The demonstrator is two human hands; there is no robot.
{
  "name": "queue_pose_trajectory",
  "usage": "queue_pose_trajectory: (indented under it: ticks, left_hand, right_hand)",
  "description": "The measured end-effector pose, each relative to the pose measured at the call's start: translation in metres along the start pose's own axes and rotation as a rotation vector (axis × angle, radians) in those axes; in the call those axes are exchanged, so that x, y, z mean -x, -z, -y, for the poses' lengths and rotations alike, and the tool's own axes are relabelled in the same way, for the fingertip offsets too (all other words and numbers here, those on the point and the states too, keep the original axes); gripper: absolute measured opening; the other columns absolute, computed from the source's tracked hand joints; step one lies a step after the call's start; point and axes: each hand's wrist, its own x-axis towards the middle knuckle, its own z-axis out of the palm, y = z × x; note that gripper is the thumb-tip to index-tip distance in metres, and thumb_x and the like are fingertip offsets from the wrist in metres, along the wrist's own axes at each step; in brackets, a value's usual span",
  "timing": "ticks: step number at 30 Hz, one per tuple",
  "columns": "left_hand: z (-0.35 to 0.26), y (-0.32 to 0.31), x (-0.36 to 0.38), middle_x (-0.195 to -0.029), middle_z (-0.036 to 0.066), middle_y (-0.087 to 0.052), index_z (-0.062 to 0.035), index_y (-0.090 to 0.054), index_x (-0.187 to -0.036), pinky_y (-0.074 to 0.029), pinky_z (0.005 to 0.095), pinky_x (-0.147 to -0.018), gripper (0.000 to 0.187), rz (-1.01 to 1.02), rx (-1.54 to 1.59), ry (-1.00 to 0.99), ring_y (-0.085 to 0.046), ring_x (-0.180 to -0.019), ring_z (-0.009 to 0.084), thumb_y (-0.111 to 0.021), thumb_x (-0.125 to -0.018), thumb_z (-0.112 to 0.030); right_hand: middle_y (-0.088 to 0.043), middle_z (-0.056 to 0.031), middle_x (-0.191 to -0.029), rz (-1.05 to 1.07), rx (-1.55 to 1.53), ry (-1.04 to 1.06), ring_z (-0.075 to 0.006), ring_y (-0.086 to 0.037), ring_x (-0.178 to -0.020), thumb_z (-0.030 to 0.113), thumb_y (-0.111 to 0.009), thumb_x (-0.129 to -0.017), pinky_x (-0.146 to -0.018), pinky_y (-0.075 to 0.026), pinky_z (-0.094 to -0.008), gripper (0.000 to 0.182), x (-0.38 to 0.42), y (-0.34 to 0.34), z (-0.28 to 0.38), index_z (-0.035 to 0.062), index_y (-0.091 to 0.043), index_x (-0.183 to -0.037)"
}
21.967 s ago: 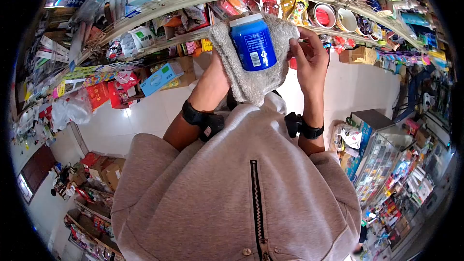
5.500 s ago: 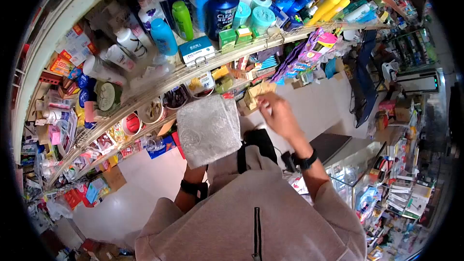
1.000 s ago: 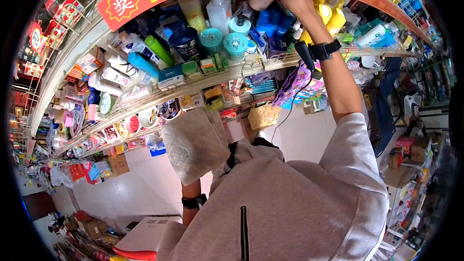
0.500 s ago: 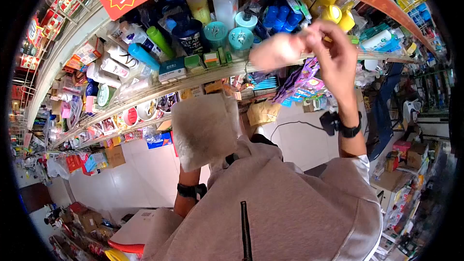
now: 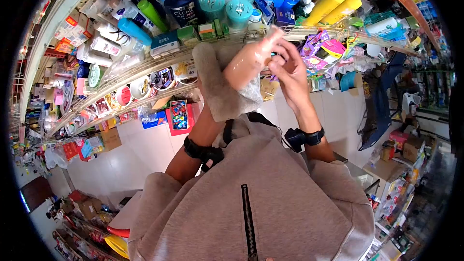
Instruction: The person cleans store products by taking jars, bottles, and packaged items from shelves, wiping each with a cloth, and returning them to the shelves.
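My right hand (image 5: pixel 292 70) grips a pinkish see-through bottle (image 5: pixel 247 65) near its upper end. The bottle is tilted, its lower end against a thick grey cloth (image 5: pixel 212 84). That cloth drapes over my left hand, hiding its fingers; only the forearm (image 5: pixel 208 128) shows below. Both hands are close together in front of the shelf edge. Just behind them stand two turquoise patterned cups (image 5: pixel 239 13), a dark blue CLEAR bottle (image 5: pixel 182 8) and small green boxes (image 5: pixel 207 31).
Yellow bottles (image 5: pixel 328 5) stand at the right of the upper shelf. Purple packets (image 5: pixel 314 48) hang below it. White tubs (image 5: pixel 140 87) line the lower shelf. A red box of small packets (image 5: pixel 180 117) lies below on the tiled floor (image 5: pixel 140 152).
My right hand has brought the bottle down and left, from near the upper shelf to the cloth. My left hand has moved the cloth up and right to meet it.
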Motion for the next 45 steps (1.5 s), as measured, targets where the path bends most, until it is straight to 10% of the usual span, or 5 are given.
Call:
queue_pose_trajectory:
  ticks: [19,29,33,36,45]
  left_hand:
    - [0.044,0.03,-0.029,-0.12,0.026,-0.059,0.0069,-0.041,-0.137,-0.054,0.0413,-0.089,0.13,0.338,0.491,0.228,-0.063,-0.099,0.0366,-0.021,-0.066,-0.1]
    - [-0.005,-0.025,-0.01,-0.115,0.015,-0.061,-0.0019,-0.047,-0.13,-0.054,0.0366,-0.084,0.086,-0.007,0.0,-0.024,-0.064,-0.099,0.0256,-0.026,-0.089,-0.075]
    - [0.0,-0.052,-0.002,-0.113,0.011,-0.061,-0.0055,-0.049,-0.128,-0.053,0.0347,-0.082,0.07,-0.193,-0.089,-0.165,-0.064,-0.099,0.0211,-0.028,-0.098,-0.065]
    - [0.006,-0.049,-0.009,-0.109,0.005,-0.06,-0.011,-0.051,-0.123,-0.053,0.0322,-0.082,0.047,-0.251,0.008,-0.267,-0.063,-0.098,0.0151,-0.029,-0.105,-0.048]
    - [0.023,0.015,-0.051,-0.107,0.009,-0.062,-0.0063,-0.051,-0.125,-0.054,0.0331,-0.081,0.047,-0.349,-0.383,-0.524,-0.065,-0.093,0.0172,-0.03,-0.106,-0.043]
  right_hand:
    - [-0.059,0.0002,-0.082,0.054,-0.262,-0.302,-0.0082,-0.051,-0.073,0.024,-0.053,-0.104,-0.068,-0.042,-0.0248,0.033,0.019,-0.007,-0.022,-0.0038,-0.06,-0.12]
    - [-0.055,0.0045,-0.077,-0.033,0.463,-0.092,-0.0031,-0.049,-0.069,0.017,-0.067,-0.094,-0.061,-0.042,-0.0236,0.032,0.022,0.001,-0.008,0.0002,-0.063,-0.121]
    - [-0.06,-0.0187,-0.093,0.01,0.96,0.269,-0.0332,-0.058,-0.081,0.009,-0.073,-0.081,-0.073,-0.048,-0.0386,0.035,0.029,-0.038,-0.009,-0.0042,-0.06,-0.111]
    - [-0.063,-0.019,-0.096,0.071,1.101,0.321,-0.0324,-0.061,-0.08,0.008,-0.073,-0.083,-0.075,-0.05,-0.0372,0.035,0.028,-0.04,-0.007,-0.005,-0.06,-0.112]
    - [-0.065,-0.0201,-0.1,0.13,0.829,0.245,-0.0333,-0.064,-0.087,0.013,-0.072,-0.085,-0.081,-0.049,-0.0358,0.041,0.024,-0.031,-0.015,-0.0056,-0.059,-0.12]
